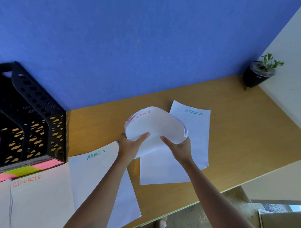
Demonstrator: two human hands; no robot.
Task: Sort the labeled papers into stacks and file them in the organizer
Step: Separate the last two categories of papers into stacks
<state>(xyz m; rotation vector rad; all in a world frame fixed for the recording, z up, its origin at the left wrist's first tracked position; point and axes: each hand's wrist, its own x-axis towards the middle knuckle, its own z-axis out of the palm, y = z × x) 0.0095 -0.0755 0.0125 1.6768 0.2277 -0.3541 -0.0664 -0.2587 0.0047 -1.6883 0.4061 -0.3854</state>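
Observation:
A bent bundle of white sheets with a red label reading like FINANCE (155,124) is lifted above the desk. My left hand (130,146) grips its left side and my right hand (178,147) grips its right side. Under and behind it lie a plain white sheet (159,171) and a sheet marked ADMIN in green (197,128). To the left lies another ADMIN sheet (93,172), and further left a SPORTS sheet in red (41,203). The black perforated organizer (24,124) with upright slots stands at the far left.
Pink and yellow-green sticky pads (23,171) lie in front of the organizer. A small potted plant (259,73) stands at the back right corner. The wooden desk (252,134) meets a blue wall; its front edge runs diagonally at the lower right.

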